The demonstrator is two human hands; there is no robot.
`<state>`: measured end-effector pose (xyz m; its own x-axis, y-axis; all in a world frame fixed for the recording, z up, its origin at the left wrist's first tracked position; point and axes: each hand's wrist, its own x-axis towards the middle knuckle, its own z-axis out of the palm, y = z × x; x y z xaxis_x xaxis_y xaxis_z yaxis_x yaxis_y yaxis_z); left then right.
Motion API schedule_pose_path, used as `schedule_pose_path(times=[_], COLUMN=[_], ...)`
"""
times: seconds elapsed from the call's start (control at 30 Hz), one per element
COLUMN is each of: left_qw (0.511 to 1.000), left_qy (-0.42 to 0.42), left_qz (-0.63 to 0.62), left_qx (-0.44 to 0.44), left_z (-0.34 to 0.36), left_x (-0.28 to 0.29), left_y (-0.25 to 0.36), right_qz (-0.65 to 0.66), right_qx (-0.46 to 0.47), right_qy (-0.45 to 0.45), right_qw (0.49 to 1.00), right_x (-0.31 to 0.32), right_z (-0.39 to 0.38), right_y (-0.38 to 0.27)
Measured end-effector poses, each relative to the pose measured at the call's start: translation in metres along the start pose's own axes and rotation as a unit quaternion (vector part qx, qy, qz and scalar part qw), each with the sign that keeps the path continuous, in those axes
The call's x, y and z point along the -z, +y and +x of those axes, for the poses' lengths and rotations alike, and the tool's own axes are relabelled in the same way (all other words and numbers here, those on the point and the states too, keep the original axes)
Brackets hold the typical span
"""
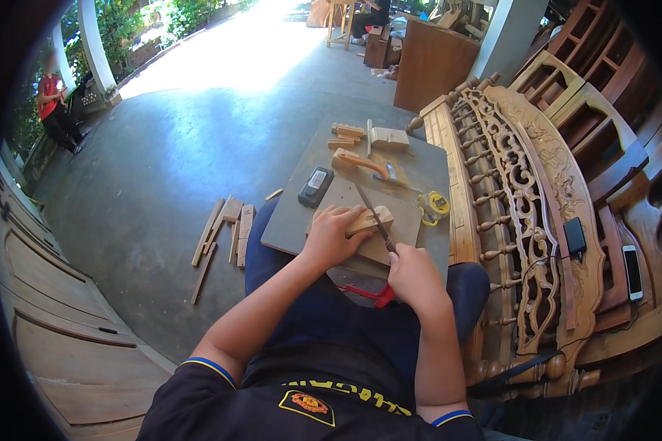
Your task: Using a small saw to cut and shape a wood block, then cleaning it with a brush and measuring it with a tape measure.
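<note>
My left hand (334, 237) is closed over a small pale wood block (380, 219), pressing it down on a flat board (401, 246) on the low work table (283, 224). In my right hand (417, 276) is the handle of a slim, dark file (370, 206). Its long blade points away from me and crosses the top of the block, seeming to touch it. Beyond the hands lie a wide brush (371, 163) with an orange handle, a dark box-shaped device (316, 186) with a pale label, and a yellow tape measure (435, 206).
More wood blocks (388, 139) sit at the table's far end. Wood strips (212, 231) lie on the floor to the left. A carved wooden bench (504, 169) borders the right side, with a phone (632, 272) there. A red-handled tool (382, 295) is by my lap. A person (51, 103) stands far left.
</note>
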<state>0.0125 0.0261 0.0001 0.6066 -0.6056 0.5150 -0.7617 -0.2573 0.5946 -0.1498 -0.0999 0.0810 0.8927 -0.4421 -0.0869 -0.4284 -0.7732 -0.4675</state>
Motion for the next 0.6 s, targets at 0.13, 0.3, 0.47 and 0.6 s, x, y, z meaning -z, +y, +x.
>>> schedule_pose_path(times=[0.13, 0.3, 0.47, 0.6], left_qw=[1.0, 1.0, 1.0, 1.0], left_qy=[0.009, 0.005, -0.008, 0.011], left_qz=[0.025, 0.02, -0.012, 0.004], left_qx=[0.012, -0.001, -0.02, -0.005], left_z=[-0.001, 0.003, 0.003, 0.003], left_x=[0.002, 0.007, -0.001, -0.002], left_y=[0.004, 0.005, -0.005, 0.001], right_qz=[-0.011, -0.013, -0.001, -0.022], right_qx=[0.01, -0.033, -0.002, -0.007], right_qy=[0.024, -0.003, -0.016, -0.006], right_qw=[1.0, 0.999, 1.0, 1.0], right_x=[0.006, 0.038, 0.009, 0.002], right_z=[-0.032, -0.099, -0.012, 0.004], right_y=[-0.002, 0.01, 0.002, -0.005])
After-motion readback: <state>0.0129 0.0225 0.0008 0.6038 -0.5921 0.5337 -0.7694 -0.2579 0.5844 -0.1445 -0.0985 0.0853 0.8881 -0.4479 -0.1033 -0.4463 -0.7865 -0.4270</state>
